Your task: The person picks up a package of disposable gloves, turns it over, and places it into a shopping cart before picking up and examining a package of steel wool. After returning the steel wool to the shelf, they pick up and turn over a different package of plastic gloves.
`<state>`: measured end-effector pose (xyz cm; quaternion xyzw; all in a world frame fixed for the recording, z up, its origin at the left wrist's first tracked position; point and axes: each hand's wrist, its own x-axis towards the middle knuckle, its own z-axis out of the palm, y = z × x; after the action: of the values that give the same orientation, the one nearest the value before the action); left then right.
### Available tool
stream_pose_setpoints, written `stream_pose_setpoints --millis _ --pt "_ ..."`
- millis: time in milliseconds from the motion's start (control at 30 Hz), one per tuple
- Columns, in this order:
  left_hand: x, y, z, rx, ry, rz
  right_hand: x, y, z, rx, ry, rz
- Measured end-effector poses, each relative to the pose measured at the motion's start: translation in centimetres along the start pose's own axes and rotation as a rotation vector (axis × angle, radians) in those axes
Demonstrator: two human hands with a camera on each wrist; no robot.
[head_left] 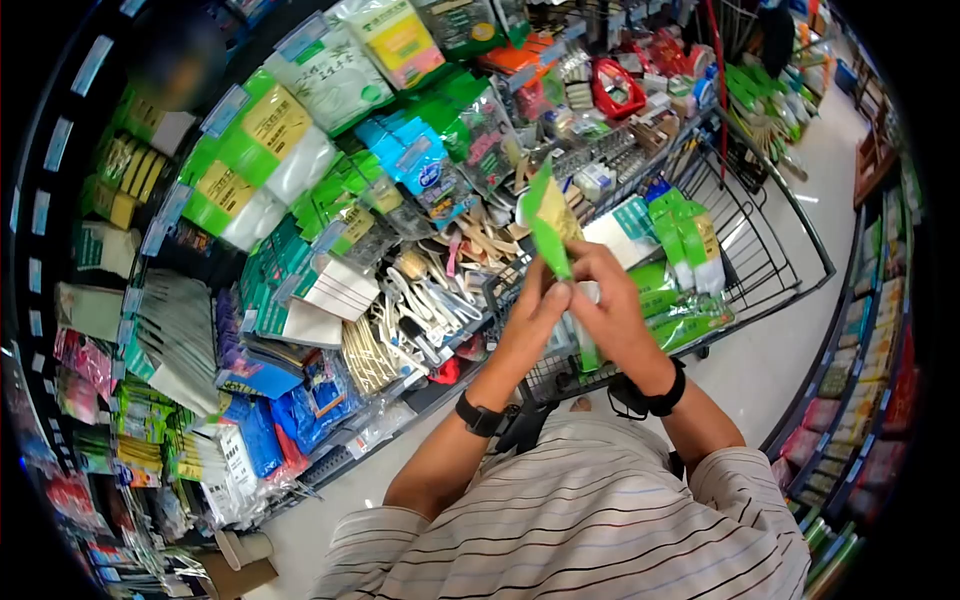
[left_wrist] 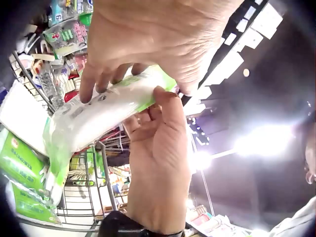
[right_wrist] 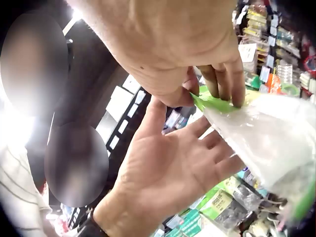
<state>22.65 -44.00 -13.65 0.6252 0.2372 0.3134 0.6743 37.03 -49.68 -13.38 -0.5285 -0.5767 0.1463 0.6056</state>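
Pale fabric shirt with thin dark stripes (head_left: 580,510) lies closest, below my forearms. Beyond it, I have a soft green-and-white plastic packet with a yellow panel (head_left: 545,240) above the near end of a black wire shopping cart (head_left: 770,235). My right hand (head_left: 612,305) pinches its green edge between thumb and fingers; my left hand (head_left: 530,318) touches it loosely, fingers extended. Inside the cart lie green-and-white plastic packets (head_left: 690,235) and a flat white-and-teal pack (head_left: 620,230).
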Motion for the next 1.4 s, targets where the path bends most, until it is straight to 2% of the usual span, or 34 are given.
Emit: stream_pose_setpoints --millis 100,233,333,433,467,567,667,767,800,900,1067,1200,1300,1400 --pt "-1.5 -0.9 -1.8 -0.035 0.15 0.064 0.8 -2.0 3.0 -0.135 -0.038 -0.156" --pt "-3.6 1.4 -3.3 -0.345 0.371 -0.028 1.3 -3.8 6.5 -0.154 -0.093 -0.3" --pt "-4.4 0.9 -6.6 -0.472 0.483 -0.008 1.3 -4.8 8.0 0.02 -0.224 -0.287" --pt "-4.9 3.3 -7.9 -0.488 0.567 0.093 2.4 -4.5 7.7 0.201 -0.257 -0.182" --pt "-4.7 3.3 -8.9 -0.505 0.586 0.15 3.1 -3.9 7.5 0.108 -0.189 -0.215" --pt "-5.8 4.6 -11.5 -0.553 0.548 0.099 5.3 -2.6 7.4 0.066 -0.151 -0.048" --pt "-6.5 5.0 -13.8 -0.573 0.511 0.109 6.0 -1.3 9.2 0.401 -0.267 0.261" --pt "-6.9 5.5 -15.9 -0.621 0.492 0.12 6.3 -2.5 10.6 0.421 -0.461 0.446" --pt "-7.1 6.1 -16.3 -0.649 0.511 0.118 6.1 -2.4 11.6 0.432 -0.464 0.556" --pt "-7.3 6.6 -18.3 -0.672 0.514 0.115 6.3 -3.0 13.6 0.592 -0.557 0.579" --pt "-7.8 7.4 -22.4 -0.702 0.514 0.073 7.0 -4.5 17.4 0.621 -0.465 0.568" --pt "-8.1 7.4 -26.0 -0.639 0.521 0.113 8.0 -5.4 20.5 0.61 -0.411 0.544" --pt "-8.8 7.6 -27.7 -0.359 0.523 0.183 8.6 -6.2 22.9 0.627 -0.348 0.505" --pt "-9.6 7.0 -28.3 -0.12 0.616 0.215 9.3 -6.6 24.8 0.585 -0.339 0.438"
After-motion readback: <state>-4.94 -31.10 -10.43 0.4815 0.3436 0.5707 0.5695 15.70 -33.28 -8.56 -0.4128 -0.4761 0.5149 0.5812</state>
